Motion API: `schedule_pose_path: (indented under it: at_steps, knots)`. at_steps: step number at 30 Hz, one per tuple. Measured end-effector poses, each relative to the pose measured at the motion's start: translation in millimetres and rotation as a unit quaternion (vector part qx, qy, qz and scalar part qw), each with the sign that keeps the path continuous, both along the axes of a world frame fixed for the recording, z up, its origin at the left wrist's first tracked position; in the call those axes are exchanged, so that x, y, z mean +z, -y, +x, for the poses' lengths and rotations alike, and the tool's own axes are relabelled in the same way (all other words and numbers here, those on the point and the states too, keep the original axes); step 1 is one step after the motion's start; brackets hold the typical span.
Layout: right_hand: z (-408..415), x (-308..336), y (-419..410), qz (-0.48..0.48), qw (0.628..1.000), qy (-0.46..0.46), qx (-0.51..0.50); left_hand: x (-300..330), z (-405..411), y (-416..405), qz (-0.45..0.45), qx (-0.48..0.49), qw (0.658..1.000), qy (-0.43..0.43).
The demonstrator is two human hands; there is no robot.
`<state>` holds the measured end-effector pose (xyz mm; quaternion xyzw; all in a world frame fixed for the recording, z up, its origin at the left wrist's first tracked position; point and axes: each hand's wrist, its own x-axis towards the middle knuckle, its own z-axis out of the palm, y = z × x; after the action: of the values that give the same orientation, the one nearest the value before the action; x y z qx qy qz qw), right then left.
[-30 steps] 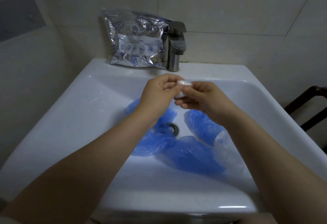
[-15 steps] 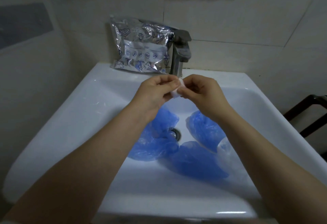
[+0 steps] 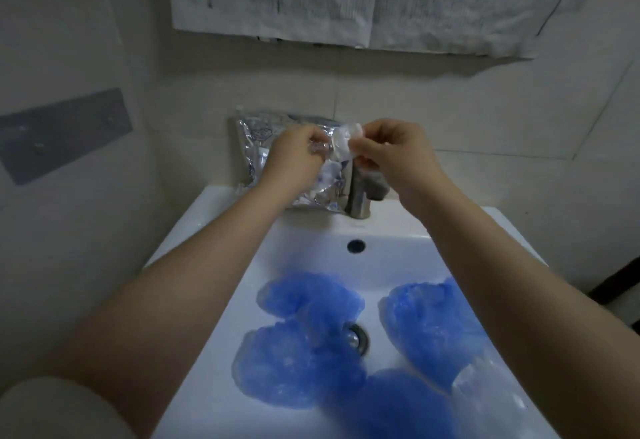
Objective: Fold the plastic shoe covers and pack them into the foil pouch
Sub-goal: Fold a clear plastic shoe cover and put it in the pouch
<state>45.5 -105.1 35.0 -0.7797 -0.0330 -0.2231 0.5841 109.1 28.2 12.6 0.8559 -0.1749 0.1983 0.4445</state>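
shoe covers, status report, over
Left hand and right hand pinch a clear plastic piece. Blue shoe covers loose in sink, foil pouch behind, by the faucet.

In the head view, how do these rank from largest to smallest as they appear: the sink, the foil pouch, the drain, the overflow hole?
1. Sink
2. Foil pouch, partly hidden by the hands
3. Drain, though nearer the camera
4. Overflow hole

Four blue shoe covers (image 3: 429,327), one clear cover (image 3: 343,142), one foil pouch (image 3: 258,137), one tap (image 3: 360,196)
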Motion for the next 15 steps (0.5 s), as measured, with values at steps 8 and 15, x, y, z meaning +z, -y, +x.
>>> schedule_pose_path:
  at_steps: [8, 15]
  knots:
    - [71.0, 34.7, 6.2, -0.181, 0.979, 0.05, -0.078, 38.9, 67.1, -0.4, 0.333, 0.062, 0.936, 0.099]
    - [119.4, 37.2, -11.7, -0.246, 0.963, 0.09, -0.069, 23.9, 63.7, -15.7, 0.237, 0.036, 0.955, 0.177]
